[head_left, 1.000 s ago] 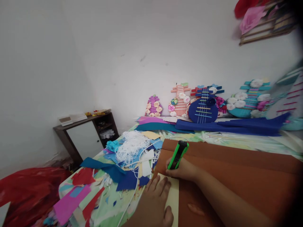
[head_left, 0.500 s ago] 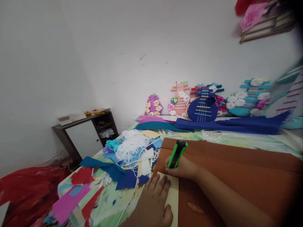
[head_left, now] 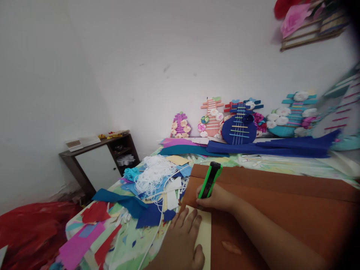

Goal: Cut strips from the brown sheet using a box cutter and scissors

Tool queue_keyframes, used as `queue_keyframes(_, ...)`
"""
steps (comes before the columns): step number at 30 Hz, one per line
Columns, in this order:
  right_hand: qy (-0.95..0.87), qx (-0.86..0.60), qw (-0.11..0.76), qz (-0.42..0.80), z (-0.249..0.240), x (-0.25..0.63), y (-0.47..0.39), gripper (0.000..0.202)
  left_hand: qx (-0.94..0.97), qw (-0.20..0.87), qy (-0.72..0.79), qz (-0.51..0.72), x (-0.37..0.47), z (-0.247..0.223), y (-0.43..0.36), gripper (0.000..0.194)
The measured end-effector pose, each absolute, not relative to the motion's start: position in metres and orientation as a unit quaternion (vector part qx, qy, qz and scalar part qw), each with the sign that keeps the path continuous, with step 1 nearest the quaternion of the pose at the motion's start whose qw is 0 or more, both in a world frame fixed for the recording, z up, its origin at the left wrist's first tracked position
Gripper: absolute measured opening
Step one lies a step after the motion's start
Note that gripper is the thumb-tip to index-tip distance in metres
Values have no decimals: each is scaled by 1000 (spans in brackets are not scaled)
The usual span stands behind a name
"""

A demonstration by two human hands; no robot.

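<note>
Green-and-black cutter point(head_left: 209, 180) held in right hand point(head_left: 217, 197), above left part of big brown sheet point(head_left: 281, 217), right by far end of pale yellow strip point(head_left: 206, 234); black butt end up, leaning slightly right, lower tip small and dark, can't tell if blade out or touching; right fingers closed around lower body of cutter, forearm in from lower right across brown sheet; left hand point(head_left: 182, 230) flat, palm down on yellow strip, fingers a bit spread, thumb out to the right, fingertips near right hand but apart; leaf-shaped mark point(head_left: 231, 247) on brown sheet, right of strip; left of sheet, on green patterned tablecloth point(head_left: 125, 243): tangle of white cord point(head_left: 154, 174), dark blue scrap point(head_left: 149, 216), teal strip point(head_left: 120, 202), red scrap point(head_left: 95, 212), magenta piece point(head_left: 80, 245) with small blue bit on top; beyond brown sheet, long dark blue piece point(head_left: 275, 147); near wall, row of flower-trimmed crafts: purple lute shape point(head_left: 180, 119), pink lute shape point(head_left: 211, 125), dark blue lute shape point(head_left: 239, 131), turquoise lute shape point(head_left: 295, 116); far left, low cabinet point(head_left: 95, 161), white door; lower left, red heap point(head_left: 39, 232), plastic-looking; upper right, wooden rack point(head_left: 303, 42) on wall with pink flower point(head_left: 294, 20)
</note>
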State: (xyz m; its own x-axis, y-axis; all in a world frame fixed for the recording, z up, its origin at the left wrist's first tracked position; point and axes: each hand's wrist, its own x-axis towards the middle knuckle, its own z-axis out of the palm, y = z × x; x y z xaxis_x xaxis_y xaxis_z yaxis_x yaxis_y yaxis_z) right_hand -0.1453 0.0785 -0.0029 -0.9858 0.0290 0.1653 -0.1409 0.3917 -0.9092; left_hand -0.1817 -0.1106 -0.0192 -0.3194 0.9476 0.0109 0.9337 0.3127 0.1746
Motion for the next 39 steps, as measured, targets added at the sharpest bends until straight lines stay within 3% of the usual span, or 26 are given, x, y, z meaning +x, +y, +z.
queue_keyframes(13, -863, 45, 68, 498, -3, -145, 81, 14, 582, 54, 810, 54, -181, -19, -109, 60)
queue_keyframes(20, -795, 14, 72, 602, -17, -148, 89, 15, 582, 59, 809, 58, -183, -20, -111, 60)
queue_keyframes(25, -797, -3, 93, 597, -18, -149, 93, 18, 583, 64, 807, 67, -183, -18, -111, 60)
queue_keyframes(32, -842, 65, 52, 533, -12, -150, 89, 12, 583, 52, 808, 75, -182, -20, -110, 61)
queue_keyframes(39, -806, 5, 56, 589, -17, -150, 93, 13, 578, 45, 812, 71, -183, -23, -110, 62)
